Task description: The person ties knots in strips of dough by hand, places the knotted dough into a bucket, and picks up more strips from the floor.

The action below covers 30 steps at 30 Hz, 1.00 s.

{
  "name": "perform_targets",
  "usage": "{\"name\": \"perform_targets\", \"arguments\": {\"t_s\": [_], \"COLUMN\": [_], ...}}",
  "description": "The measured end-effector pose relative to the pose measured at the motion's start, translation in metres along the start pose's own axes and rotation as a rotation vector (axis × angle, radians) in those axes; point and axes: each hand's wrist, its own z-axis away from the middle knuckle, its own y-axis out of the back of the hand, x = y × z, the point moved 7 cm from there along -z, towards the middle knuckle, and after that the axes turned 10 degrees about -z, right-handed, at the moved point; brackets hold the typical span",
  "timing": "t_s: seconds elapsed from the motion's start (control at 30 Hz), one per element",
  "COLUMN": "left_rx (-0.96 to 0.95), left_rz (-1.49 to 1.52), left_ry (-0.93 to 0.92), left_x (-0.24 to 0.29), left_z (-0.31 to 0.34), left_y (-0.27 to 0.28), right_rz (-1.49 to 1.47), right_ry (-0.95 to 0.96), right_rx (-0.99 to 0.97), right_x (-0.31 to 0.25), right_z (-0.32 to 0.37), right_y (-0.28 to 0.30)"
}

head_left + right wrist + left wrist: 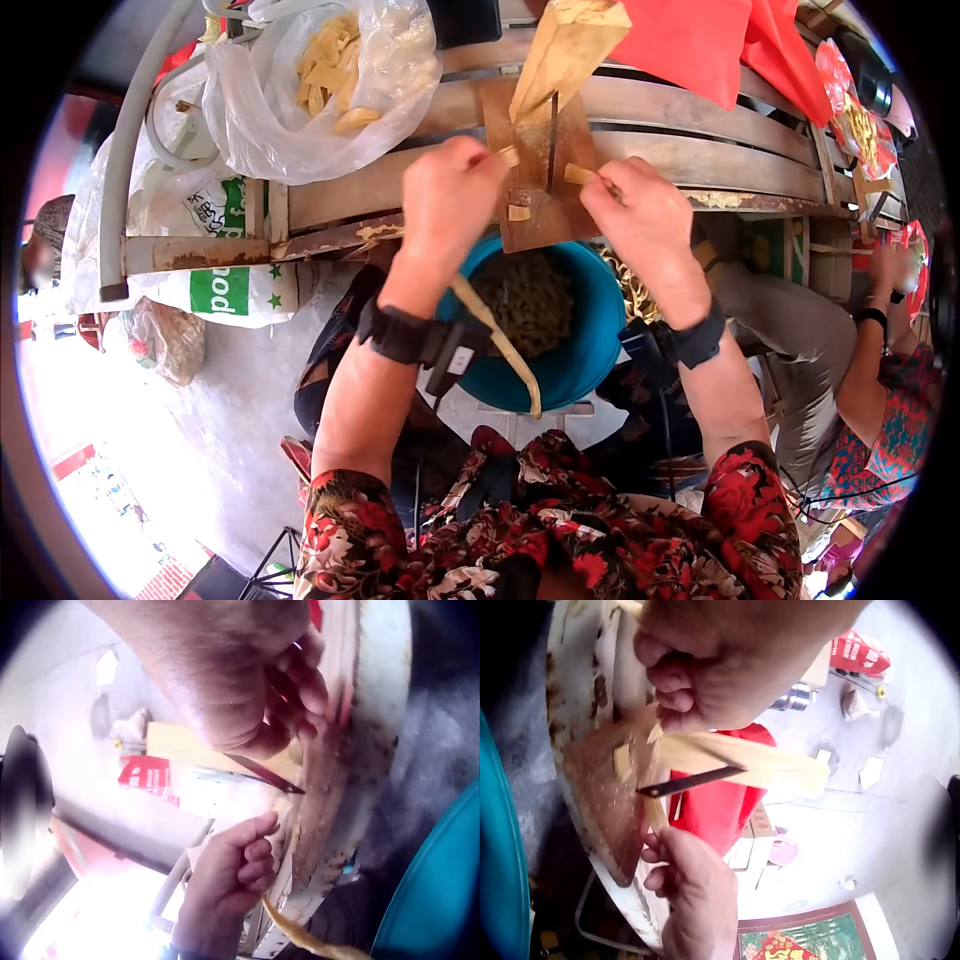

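A thin upright metal blade is fixed to a small wooden board, with a pale wooden block behind it. Left of the blade, my left hand pinches a long yellowish strip, whose tail dangles over the blue bucket. On the blade's other side my right hand pinches a short end of yellowish strip between thumb and fingers. One small cut piece lies on the board. In the left wrist view the dark blade stands between both hands. Many cut pieces fill the bucket's bottom.
A clear plastic bag of yellowish slices sits on the slatted bench, back left. Red sheeting covers its far side. A white-and-green bag hangs at left. Another person's arm shows at right.
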Motion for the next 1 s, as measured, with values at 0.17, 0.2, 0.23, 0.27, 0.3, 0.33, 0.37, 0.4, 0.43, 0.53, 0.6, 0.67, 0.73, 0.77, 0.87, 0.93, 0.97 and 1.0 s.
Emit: {"name": "perform_targets", "arguments": {"t_s": [0.17, 0.2, 0.23, 0.27, 0.3, 0.33, 0.37, 0.4, 0.43, 0.53, 0.6, 0.67, 0.73, 0.77, 0.87, 0.93, 0.97, 1.0], "left_rx": [-0.480, -0.516, -0.524, -0.530, -0.556, -0.598, -0.640, -0.679, -0.743, -0.726, -0.684, -0.547, -0.565, -0.585, -0.619, -0.605, -0.518, -0.452], "left_rz": [0.532, 0.600, 0.691, 0.780, 0.791, 0.854, 0.761, 0.669, 0.624, 0.599, 0.576, 0.685, 0.925, 0.946, 0.945, 0.935, 0.877, 0.806], "left_ry": [0.235, 0.188, 0.163, 0.141, 0.106, 0.111, 0.062, 0.013, 0.233, 0.100, 0.154, 0.063, 0.119, 0.138, 0.183, 0.151, 0.113, 0.092], "left_x": [0.025, 0.040, 0.051, 0.060, 0.063, 0.060, 0.052, 0.048, 0.045, 0.050, 0.066, 0.060, 0.070, 0.075, 0.084, 0.074, 0.073, 0.073], "left_z": [0.049, 0.060, 0.069, 0.079, 0.089, 0.099, 0.107, 0.114, 0.120, 0.121, 0.129, 0.128, 0.136, 0.140, 0.145, 0.145, 0.143, 0.142], "left_y": [-0.001, 0.002, 0.009, 0.018, 0.033, 0.047, 0.055, 0.059, 0.059, 0.057, 0.065, 0.070, 0.073, 0.073, 0.074, 0.071, 0.074, 0.075], "right_rz": [-0.576, -0.931, -1.019, -1.110, -1.194, -1.256, -1.246, -1.233, -1.190, -1.164, -0.993, -1.012, -1.185, -1.270, -1.399, -1.305, -1.324, -1.318], "right_ry": [-0.002, -0.096, -0.187, -0.278, -0.304, -0.348, -0.343, -0.337, -0.322, 0.259, 0.251, -0.089, -0.326, -0.335, -0.310, -0.243, -0.246, -0.137], "right_rx": [-0.119, -0.126, -0.097, -0.071, -0.024, 0.011, 0.070, 0.127, 0.120, -0.061, -0.271, -0.216, -0.298, -0.328, -0.331, -0.202, -0.118, -0.126], "right_x": [-0.029, -0.033, -0.034, -0.034, -0.030, -0.022, -0.021, -0.023, -0.039, -0.113, -0.123, -0.099, -0.086, -0.085, -0.087, -0.086, -0.086, -0.090], "right_z": [0.026, 0.035, 0.041, 0.046, 0.049, 0.049, 0.052, 0.055, 0.062, 0.099, 0.116, 0.121, 0.123, 0.127, 0.131, 0.132, 0.132, 0.131], "right_y": [0.019, 0.013, 0.019, 0.024, 0.034, 0.043, 0.055, 0.068, 0.077, 0.084, 0.080, 0.064, 0.050, 0.044, 0.031, 0.036, 0.041, 0.049]}}
